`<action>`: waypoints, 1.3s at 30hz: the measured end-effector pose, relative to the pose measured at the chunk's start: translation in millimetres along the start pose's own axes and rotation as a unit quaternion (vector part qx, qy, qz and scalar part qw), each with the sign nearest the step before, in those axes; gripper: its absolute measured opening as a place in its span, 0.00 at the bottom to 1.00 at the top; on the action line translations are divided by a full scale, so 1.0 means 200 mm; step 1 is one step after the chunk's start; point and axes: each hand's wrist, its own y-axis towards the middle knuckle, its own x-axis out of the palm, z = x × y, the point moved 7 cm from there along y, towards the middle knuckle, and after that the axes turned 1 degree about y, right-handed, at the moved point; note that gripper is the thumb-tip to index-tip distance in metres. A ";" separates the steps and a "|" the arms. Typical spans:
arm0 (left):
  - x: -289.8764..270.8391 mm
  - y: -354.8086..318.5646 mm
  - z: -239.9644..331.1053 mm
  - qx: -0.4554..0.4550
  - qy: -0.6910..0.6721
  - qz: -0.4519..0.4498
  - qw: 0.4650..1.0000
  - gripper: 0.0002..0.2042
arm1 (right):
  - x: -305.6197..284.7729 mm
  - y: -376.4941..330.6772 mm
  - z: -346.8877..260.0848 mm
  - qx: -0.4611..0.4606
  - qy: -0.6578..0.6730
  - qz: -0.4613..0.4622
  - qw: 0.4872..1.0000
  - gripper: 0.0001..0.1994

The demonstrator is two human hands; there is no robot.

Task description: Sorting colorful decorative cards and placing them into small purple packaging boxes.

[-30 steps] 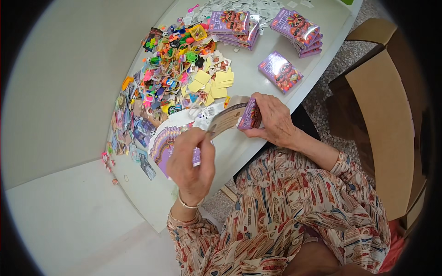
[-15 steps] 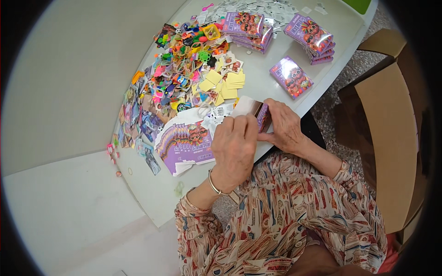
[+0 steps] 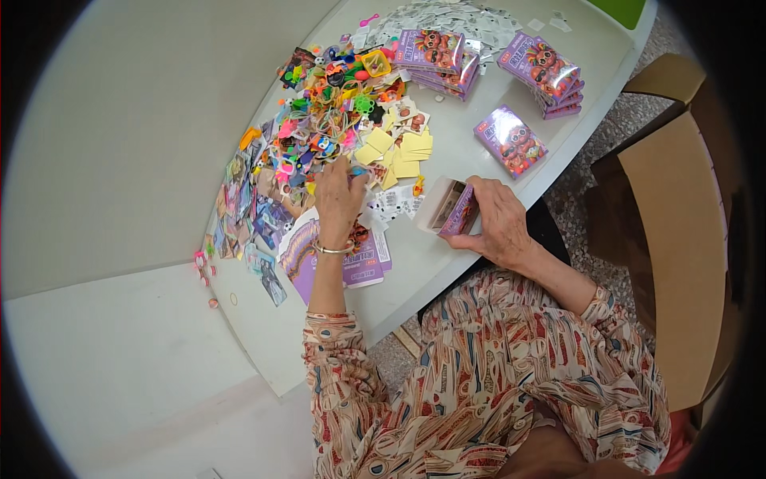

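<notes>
My right hand (image 3: 501, 222) grips a small purple cardboard box (image 3: 458, 211) by its side, near the table's front edge. The box's white flap stands open on the left, and its inside shows dark. Over the near side of a heap of small colourful plastic toys (image 3: 331, 104) is my left hand (image 3: 338, 203), a bangle on its wrist. Its thumb and fingers look apart, with the fingertips partly lost among the toys. Flat purple printed box cards (image 3: 363, 263) lie fanned under my left wrist. Pale yellow paper squares (image 3: 411, 148) are just beyond the box.
Stacked purple boxes (image 3: 435, 52) stand at the back, with another stack (image 3: 541, 68) to their right. A single box (image 3: 511, 141) lies nearer. Small white packets (image 3: 459, 17) cover the far end. Picture cards (image 3: 243, 195) spread leftward. A large open carton (image 3: 670, 239) stands at right.
My left hand has left the box and moved left to the toy heap. My right hand still holds the box, whose open end now shows. The view has shifted slightly.
</notes>
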 end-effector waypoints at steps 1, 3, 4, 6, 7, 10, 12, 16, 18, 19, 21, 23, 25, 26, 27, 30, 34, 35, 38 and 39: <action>0.01 0.01 -0.03 0.001 0.000 0.001 1.000 0.16 | 0.00 0.00 0.00 -0.005 0.002 -0.001 1.000 0.43; 0.01 0.02 -0.06 0.031 0.006 0.008 0.999 0.15 | 0.00 0.00 -0.01 -0.009 0.001 0.003 1.000 0.43; 0.02 0.02 -0.03 0.034 0.004 0.007 0.999 0.15 | -0.01 0.00 -0.01 -0.007 -0.002 0.007 1.000 0.43; 0.03 0.03 -0.05 -0.055 -0.136 -0.006 0.989 0.12 | 0.00 -0.01 0.02 0.002 -0.011 0.006 1.000 0.43; 0.03 0.02 -0.08 -0.055 -0.133 -0.005 0.990 0.12 | 0.01 -0.01 0.02 0.006 -0.016 0.004 1.000 0.43; -0.03 0.00 -0.17 -0.059 -0.188 0.007 0.980 0.11 | 0.00 0.00 -0.01 -0.006 -0.006 0.006 1.000 0.43; -0.14 0.01 -0.13 -0.025 -0.226 0.037 0.973 0.14 | 0.00 0.00 0.00 -0.005 -0.006 0.007 1.000 0.43; -0.32 0.01 0.00 -0.037 -0.290 0.069 0.954 0.14 | -0.01 0.02 -0.01 -0.008 -0.010 0.004 1.000 0.43; -0.36 0.02 0.00 -0.042 -0.286 0.058 0.956 0.12 | -0.01 0.03 -0.02 -0.014 -0.013 0.005 1.000 0.43; -0.39 0.01 0.03 -0.035 -0.282 0.058 0.957 0.10 | -0.01 0.02 -0.02 -0.019 -0.016 0.002 1.000 0.43; -0.45 -0.01 0.11 -0.006 -0.309 0.073 0.948 0.06 | -0.01 0.04 -0.03 -0.016 -0.015 -0.004 1.000 0.43; -0.51 -0.05 0.24 -0.003 -0.334 0.081 0.939 0.06 | 0.00 0.05 -0.03 -0.010 -0.015 -0.011 1.000 0.42; -0.57 -0.10 0.40 0.029 -0.345 0.106 0.932 0.05 | -0.01 0.05 -0.03 -0.013 -0.019 -0.003 1.000 0.42; -0.52 -0.11 0.45 0.032 -0.350 0.101 0.931 0.05 | 0.00 0.04 -0.02 -0.008 -0.025 -0.004 1.000 0.42; -0.48 -0.13 0.51 0.056 -0.323 0.102 0.939 0.06 | 0.01 0.04 0.00 0.009 -0.027 -0.014 0.999 0.42; -0.41 -0.19 0.64 0.138 -0.210 0.136 0.958 0.09 | 0.01 0.04 0.01 0.024 -0.019 -0.009 1.000 0.42; -0.34 -0.29 0.76 0.211 -0.032 0.176 0.961 0.13 | -0.01 0.06 -0.03 0.034 0.003 0.007 0.999 0.42; -0.33 -0.29 0.77 0.196 -0.047 0.145 0.969 0.12 | -0.01 0.06 -0.03 0.035 0.003 0.007 0.999 0.42; -0.33 -0.30 0.79 0.223 -0.079 0.135 0.962 0.10 | -0.02 0.06 -0.01 0.050 0.012 0.005 0.999 0.45; -0.31 -0.30 0.78 0.224 -0.080 0.134 0.962 0.10 | -0.02 0.06 -0.01 0.048 0.011 0.010 0.999 0.47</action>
